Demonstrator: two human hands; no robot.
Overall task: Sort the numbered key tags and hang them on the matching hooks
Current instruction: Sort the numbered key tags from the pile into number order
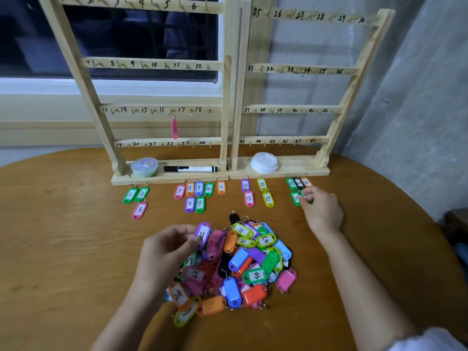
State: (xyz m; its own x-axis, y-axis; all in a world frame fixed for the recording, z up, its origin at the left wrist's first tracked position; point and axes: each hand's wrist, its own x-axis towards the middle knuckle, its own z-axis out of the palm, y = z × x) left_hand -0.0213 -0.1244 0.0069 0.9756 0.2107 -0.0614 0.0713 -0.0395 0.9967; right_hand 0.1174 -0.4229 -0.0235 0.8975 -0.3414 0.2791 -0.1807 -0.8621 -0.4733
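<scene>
A heap of coloured key tags (243, 264) lies on the wooden table near me. My left hand (164, 252) pinches a purple tag marked 21 (202, 234) above the heap's left edge. My right hand (321, 211) reaches to the far right and pinches a green tag (305, 195) among the laid-out tags there. Rows of sorted tags (195, 195) lie in front of two wooden hook racks (162, 64), (298, 69) with numbered hooks. One pink tag (174, 127) hangs on the hook between 16 and 17.
On the left rack's base sit a round green tub (144, 167) and a black marker (191, 169); white lids (264, 162) sit on the right rack's base. A window is behind the left rack, a grey wall at right. The table edge (405, 198) curves at right.
</scene>
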